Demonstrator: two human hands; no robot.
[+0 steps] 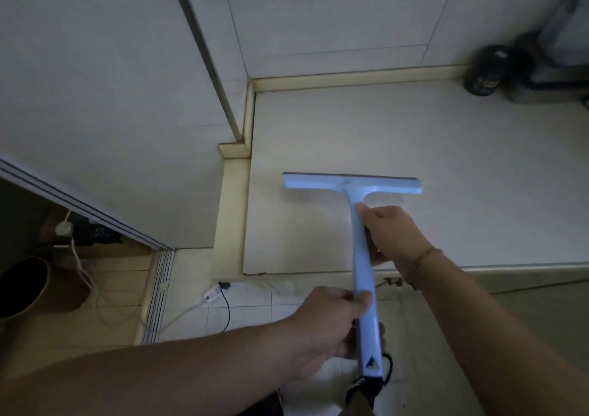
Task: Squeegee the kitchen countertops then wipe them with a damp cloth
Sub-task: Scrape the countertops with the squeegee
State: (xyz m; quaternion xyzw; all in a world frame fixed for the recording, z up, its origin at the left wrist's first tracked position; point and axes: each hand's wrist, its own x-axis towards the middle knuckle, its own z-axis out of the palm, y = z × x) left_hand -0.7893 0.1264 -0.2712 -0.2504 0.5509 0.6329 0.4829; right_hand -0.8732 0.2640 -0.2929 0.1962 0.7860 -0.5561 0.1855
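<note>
Both hands — left [328,317], right [393,234] — gripping squeegee [361,256] handle

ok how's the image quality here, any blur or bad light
Head view: dim, flat light; the blue squeegee is reasonably sharp, both hands slightly soft, the dark containers at the counter's far right are blurred; wide-angle distortion splays the wall edges.
</note>
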